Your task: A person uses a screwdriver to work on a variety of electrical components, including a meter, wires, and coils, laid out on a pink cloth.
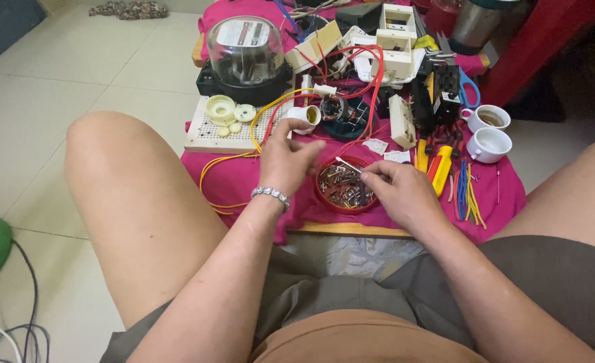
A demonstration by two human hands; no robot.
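Note:
My left hand [285, 156], with a beaded bracelet on the wrist, hovers at the left rim of a round red dish [323, 196] full of small screws and metal parts. Its fingers are loosely curled and I cannot see anything in them. My right hand [399, 188] rests on the dish's right rim and pinches a small pale screw-like piece [346, 165] over the dish. Both hands sit on a low table covered with a pink cloth [243, 181].
Behind the dish lie a white lamp socket [305, 115], yellow and red wires, a perforated board [220, 131], an electricity meter under a clear dome [245, 50], white switch boxes, screwdrivers [438, 168], scissors and two white cups [489, 131]. My bare knees flank the table.

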